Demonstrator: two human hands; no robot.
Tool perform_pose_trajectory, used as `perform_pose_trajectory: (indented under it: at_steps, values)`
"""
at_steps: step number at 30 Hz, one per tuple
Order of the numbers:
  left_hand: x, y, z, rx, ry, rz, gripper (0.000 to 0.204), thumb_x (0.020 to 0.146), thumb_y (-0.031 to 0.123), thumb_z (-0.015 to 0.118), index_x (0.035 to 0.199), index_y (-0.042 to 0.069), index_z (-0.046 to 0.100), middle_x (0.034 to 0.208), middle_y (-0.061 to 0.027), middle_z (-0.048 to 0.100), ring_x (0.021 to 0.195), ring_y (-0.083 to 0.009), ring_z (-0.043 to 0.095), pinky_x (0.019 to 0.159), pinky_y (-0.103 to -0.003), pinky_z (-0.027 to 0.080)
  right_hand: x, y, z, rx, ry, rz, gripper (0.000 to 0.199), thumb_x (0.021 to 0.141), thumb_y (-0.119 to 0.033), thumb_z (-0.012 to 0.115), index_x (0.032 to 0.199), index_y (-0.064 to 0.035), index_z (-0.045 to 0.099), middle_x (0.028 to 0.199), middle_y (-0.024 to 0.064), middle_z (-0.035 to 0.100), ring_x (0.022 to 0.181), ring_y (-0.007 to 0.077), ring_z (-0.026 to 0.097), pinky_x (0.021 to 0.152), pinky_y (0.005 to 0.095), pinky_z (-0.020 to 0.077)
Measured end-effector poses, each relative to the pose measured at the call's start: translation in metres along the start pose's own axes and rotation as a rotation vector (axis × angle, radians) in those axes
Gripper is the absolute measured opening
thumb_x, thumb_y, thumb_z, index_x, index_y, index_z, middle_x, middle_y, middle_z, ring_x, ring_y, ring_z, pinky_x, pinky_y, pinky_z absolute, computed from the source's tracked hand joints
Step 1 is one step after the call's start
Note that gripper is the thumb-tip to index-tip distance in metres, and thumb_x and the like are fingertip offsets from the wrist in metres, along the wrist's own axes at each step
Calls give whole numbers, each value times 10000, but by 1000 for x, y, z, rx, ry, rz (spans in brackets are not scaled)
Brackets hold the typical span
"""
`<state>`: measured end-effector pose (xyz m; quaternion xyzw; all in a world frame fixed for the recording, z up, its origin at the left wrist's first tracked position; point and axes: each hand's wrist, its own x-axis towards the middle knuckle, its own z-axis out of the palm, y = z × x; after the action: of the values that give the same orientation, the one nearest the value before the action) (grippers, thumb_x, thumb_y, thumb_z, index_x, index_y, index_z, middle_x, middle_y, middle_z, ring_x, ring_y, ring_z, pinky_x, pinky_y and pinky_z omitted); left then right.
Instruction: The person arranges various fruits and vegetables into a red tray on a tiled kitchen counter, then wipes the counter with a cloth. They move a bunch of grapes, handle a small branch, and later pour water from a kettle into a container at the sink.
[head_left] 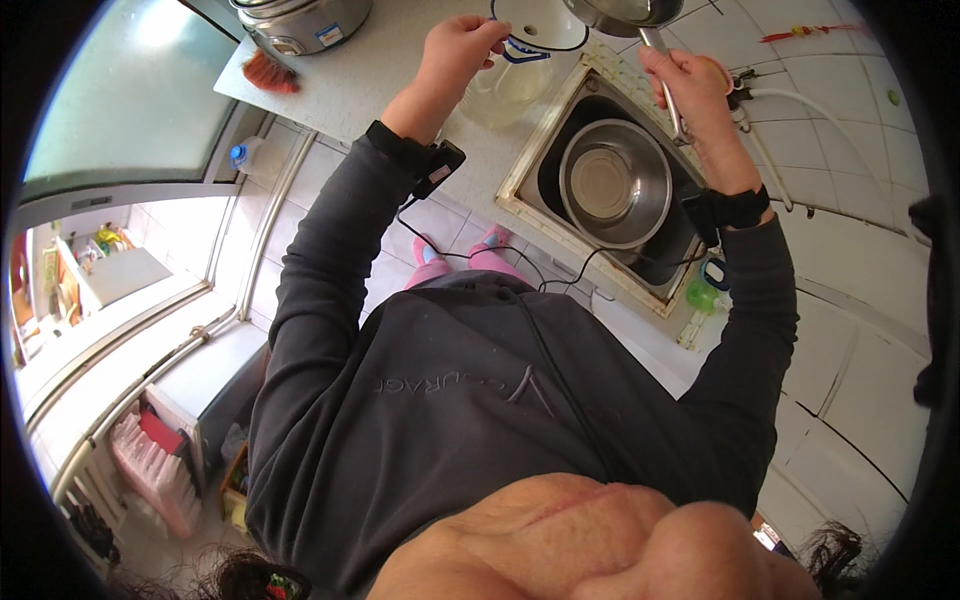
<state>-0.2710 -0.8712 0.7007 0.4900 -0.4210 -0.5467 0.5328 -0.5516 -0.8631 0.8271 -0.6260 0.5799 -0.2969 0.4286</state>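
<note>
Clock positions are about the view's centre. At 11 o'clock, a coarse reddish brush (270, 73) and a round metal pot (318, 28) rest on the pale tabletop (365, 75). At 12, the left hand (465, 52) pinches the left rim of the bowl (555, 28): white, dark-edged, apparently enamelled, probably stiff and fairly light, slick if wet and liable to chip; the rim gives the surest hold. A clear, blue-trimmed vessel (500, 92) shows just below it. Between 1 and 2, a smooth, flared steel basin (615, 185) sits in the rectangular sink (545, 165). At 1, the shiny steel pan (618, 18), cropped above, is rigid and likely front-heavy, best held by its slim handle (677, 122), around which the right hand (690, 85) is closed.
</note>
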Motion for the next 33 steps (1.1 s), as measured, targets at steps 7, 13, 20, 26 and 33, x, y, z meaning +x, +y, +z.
perform_pose_trajectory:
  at_steps: [7,13,20,26,33]
  values:
    - [-5,3,-1,-22,-9,-13,244,915,263,722,935,21,734,824,-21,694,747,-101,628,696,-251,511,6,3,-1,23,-7,8,342,928,-351,741,833,-35,650,633,-33,547,543,45,484,514,206,370]
    - [-6,2,-1,-34,-27,-11,247,928,273,725,956,27,733,844,-22,689,770,-105,626,720,-249,507,7,3,-1,-24,-3,-25,341,929,-348,742,843,-31,653,639,-32,550,549,47,482,522,207,368]
    - [-4,0,-1,-23,-45,-24,238,925,287,733,922,48,728,826,-12,689,764,-101,627,711,-251,502,7,1,0,-14,3,-4,329,933,-338,739,839,-34,653,632,-34,548,553,47,484,526,209,370]
    - [-7,0,3,-40,-8,11,225,926,282,731,885,61,720,798,-6,687,749,-96,624,708,-249,498,11,7,0,-34,22,-29,318,933,-331,736,820,-45,658,624,-35,548,545,48,486,518,211,370]
    - [-7,2,4,-23,8,-33,251,919,290,733,902,40,718,818,-13,691,758,-96,621,707,-254,501,15,6,1,-44,18,24,353,917,-369,737,800,-49,648,617,-32,554,531,51,488,502,218,366]
